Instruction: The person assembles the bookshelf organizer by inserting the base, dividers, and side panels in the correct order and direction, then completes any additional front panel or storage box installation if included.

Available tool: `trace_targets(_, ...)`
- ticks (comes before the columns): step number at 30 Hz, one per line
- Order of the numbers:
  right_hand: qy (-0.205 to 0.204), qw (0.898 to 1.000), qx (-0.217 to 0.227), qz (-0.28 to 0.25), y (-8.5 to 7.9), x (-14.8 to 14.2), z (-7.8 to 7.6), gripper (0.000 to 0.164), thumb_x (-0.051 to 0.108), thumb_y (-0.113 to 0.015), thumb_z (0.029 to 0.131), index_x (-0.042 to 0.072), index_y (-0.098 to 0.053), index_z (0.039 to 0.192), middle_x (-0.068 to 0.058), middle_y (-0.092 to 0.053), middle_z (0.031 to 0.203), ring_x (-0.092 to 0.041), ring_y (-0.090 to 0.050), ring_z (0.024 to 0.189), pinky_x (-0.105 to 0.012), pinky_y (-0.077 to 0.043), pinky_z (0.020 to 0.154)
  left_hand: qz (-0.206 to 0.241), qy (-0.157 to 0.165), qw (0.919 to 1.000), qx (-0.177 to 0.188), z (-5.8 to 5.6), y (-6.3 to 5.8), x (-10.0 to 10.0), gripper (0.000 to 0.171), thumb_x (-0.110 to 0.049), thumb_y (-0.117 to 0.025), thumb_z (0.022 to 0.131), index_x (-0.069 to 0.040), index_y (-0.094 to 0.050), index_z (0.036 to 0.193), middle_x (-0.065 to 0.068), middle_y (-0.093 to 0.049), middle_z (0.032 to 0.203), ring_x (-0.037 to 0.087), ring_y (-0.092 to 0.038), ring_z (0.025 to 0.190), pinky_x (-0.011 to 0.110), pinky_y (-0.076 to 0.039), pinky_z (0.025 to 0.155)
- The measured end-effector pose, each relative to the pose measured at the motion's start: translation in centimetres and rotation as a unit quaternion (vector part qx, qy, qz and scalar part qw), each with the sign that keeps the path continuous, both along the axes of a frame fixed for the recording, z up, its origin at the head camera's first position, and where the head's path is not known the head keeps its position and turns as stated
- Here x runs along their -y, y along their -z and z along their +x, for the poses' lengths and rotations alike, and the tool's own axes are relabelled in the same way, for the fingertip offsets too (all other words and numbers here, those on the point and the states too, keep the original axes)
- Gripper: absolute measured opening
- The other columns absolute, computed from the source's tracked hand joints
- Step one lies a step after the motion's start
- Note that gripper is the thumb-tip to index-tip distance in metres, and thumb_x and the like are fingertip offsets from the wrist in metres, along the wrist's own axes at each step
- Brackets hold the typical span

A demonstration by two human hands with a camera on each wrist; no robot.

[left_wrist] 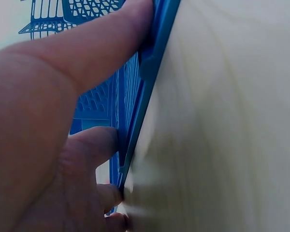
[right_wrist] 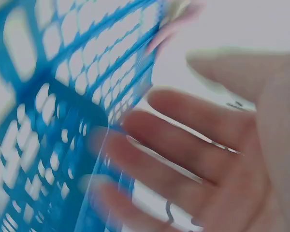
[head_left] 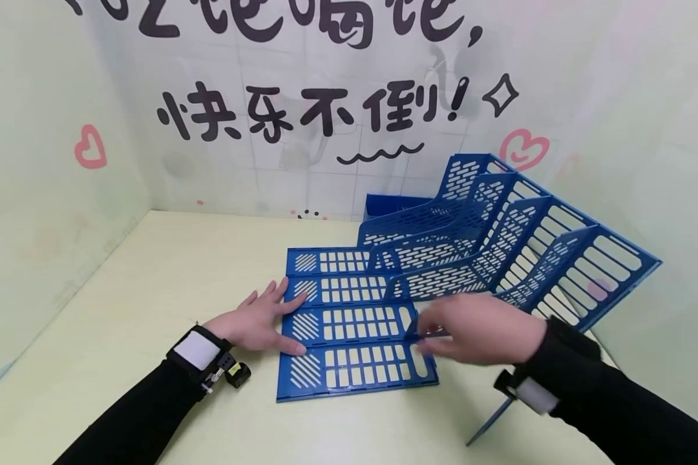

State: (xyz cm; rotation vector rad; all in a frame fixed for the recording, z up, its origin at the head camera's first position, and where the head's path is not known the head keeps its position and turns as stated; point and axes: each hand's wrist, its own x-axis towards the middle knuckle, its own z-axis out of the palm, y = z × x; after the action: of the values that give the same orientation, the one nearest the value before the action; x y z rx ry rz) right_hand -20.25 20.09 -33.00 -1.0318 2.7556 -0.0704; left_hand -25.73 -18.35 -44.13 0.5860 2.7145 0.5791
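Observation:
A blue plastic file rack lies on the table, its flat slotted base panels (head_left: 324, 381) side by side and its curved dividers (head_left: 424, 216) standing up toward the tilted back panel (head_left: 647, 263). My left hand (head_left: 262, 320) rests with spread fingers on the left ends of the base panels; in the left wrist view the thumb (left_wrist: 101, 46) presses near their edge. Over the right end of the base, my right hand (head_left: 483, 328) is blurred, beside the nearest divider. Seen from the right wrist, its fingers (right_wrist: 183, 130) are extended and apart, overlapping the perforated blue plastic (right_wrist: 77, 111).
The pale table (head_left: 209, 258) extends left and in front of the rack. Behind it stands a wall (head_left: 302, 187) with black lettering and pink hearts. A thin blue edge (head_left: 488, 423) slants down below the right wrist. Side walls close in at left and right.

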Motion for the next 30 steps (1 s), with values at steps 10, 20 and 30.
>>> trace_targets(10,0.009,0.989,0.143,-0.024,-0.9,-4.8,1.8,0.057,0.071,-0.077,0.09,0.03,-0.077,0.13,0.014,-0.078,0.123,-0.003,-0.069,0.106,-0.038,-0.064,0.092,0.008,-0.001,1.0,0.003,-0.2,-0.5,-0.2,0.115,-0.066,-0.085,0.087,-0.016,-0.03,0.174,0.03,0.001,0.182,0.056,0.003,0.168,0.076,0.0,0.133)
trace_targets(20,0.075,0.979,0.192,-0.008,2.1,-9.0,4.5,0.048,0.051,-0.094,0.082,0.034,-0.08,0.126,0.02,-0.077,0.121,-0.006,-0.066,0.105,-0.04,-0.063,0.091,0.004,-0.003,1.0,-0.003,-0.2,-0.2,-0.2,0.115,-0.066,-0.085,0.087,-0.016,-0.031,0.174,0.031,0.0,0.182,0.056,0.003,0.168,0.076,-0.001,0.133)
trace_targets(30,-0.029,0.977,-0.185,-0.098,7.1,-7.7,4.6,0.023,0.019,-0.092,0.089,0.031,-0.08,0.104,0.023,-0.074,0.092,0.005,-0.061,0.078,-0.028,-0.058,0.072,0.005,-0.001,1.0,0.003,0.0,-0.1,-0.1,0.114,-0.065,-0.086,0.087,-0.015,-0.032,0.174,0.031,0.001,0.182,0.056,0.004,0.168,0.077,0.0,0.133)
